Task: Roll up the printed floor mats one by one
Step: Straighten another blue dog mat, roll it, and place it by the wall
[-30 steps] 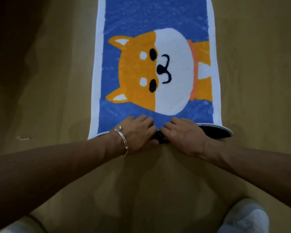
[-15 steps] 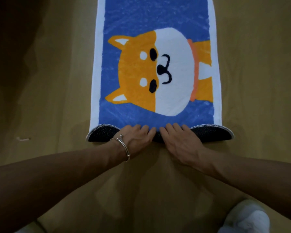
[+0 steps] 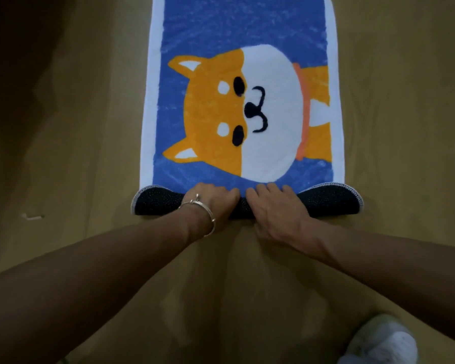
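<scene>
Blue printed floor mat with an orange-and-white dog (image 3: 242,27) lies flat on the tan floor (image 3: 405,127), upper centre of frame, and its near edge is turned over, dark dotted underside (image 3: 158,203) showing. Our left hand (image 3: 216,203), silver bracelet (image 3: 208,219) at the wrist, and our right hand (image 3: 276,208) sit side by side mid-roll, fingers curled over it, gripping. Foot in white (image 3: 378,342), lower right.

The floor (image 3: 405,127) is smooth and yellowish brown, with a faint grain like wood. A dark shadow (image 3: 16,61) covers its far left part. One small pale scrap (image 3: 32,217) lies at the left. The light is dim and warm.
</scene>
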The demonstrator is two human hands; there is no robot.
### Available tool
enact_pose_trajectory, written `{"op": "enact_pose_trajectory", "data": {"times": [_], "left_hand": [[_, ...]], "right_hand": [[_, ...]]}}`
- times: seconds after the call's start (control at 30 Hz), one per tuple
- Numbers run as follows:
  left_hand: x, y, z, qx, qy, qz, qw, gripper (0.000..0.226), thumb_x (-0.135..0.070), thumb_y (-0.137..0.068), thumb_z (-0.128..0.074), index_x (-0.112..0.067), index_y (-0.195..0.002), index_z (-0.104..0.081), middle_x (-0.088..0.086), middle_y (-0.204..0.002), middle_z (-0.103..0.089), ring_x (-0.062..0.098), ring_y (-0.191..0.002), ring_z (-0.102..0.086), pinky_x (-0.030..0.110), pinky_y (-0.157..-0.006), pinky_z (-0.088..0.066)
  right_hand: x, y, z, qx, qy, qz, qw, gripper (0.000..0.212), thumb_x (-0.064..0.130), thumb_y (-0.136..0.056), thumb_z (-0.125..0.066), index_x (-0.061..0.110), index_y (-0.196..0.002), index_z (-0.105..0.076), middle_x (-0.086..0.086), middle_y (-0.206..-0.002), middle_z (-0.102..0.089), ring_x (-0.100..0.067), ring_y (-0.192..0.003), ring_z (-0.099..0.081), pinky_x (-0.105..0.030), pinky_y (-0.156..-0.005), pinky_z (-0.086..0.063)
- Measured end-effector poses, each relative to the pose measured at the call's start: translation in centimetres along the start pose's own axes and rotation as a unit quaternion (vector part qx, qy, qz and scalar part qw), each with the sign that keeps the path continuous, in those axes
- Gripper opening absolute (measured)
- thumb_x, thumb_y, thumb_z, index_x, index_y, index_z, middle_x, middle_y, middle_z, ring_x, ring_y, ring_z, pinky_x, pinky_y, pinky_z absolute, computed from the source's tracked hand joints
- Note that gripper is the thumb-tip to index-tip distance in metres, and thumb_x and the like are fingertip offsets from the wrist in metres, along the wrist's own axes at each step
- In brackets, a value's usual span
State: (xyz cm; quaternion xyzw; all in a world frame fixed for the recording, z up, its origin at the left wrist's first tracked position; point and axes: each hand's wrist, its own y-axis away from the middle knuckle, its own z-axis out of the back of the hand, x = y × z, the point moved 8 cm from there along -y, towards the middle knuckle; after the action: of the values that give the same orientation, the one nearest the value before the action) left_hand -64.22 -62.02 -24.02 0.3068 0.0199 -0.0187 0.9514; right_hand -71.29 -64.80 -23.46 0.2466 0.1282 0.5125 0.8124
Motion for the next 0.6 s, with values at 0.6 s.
{"op": "enact_pose_trajectory", "data": {"times": [0.6], "left_hand": [[1.5,-1.0,1.1,0.019,0.028,0.001,0.999,0.034,-0.027,-0.087,-0.058,-0.021,-0.117,-0.044,0.004,-0.101,-0.059,0.025,-0.085,-0.059,0.031,-0.060,-0.038]], "right_hand": [[-1.9,-1.5,1.0,0.005,-0.056,-0.031,0.998,0.030,0.021,-0.086,-0.054,0.017,-0.113,-0.043,-0.005,-0.100,-0.048,-0.027,-0.093,-0.052,-0.036,-0.066,-0.033]]}}
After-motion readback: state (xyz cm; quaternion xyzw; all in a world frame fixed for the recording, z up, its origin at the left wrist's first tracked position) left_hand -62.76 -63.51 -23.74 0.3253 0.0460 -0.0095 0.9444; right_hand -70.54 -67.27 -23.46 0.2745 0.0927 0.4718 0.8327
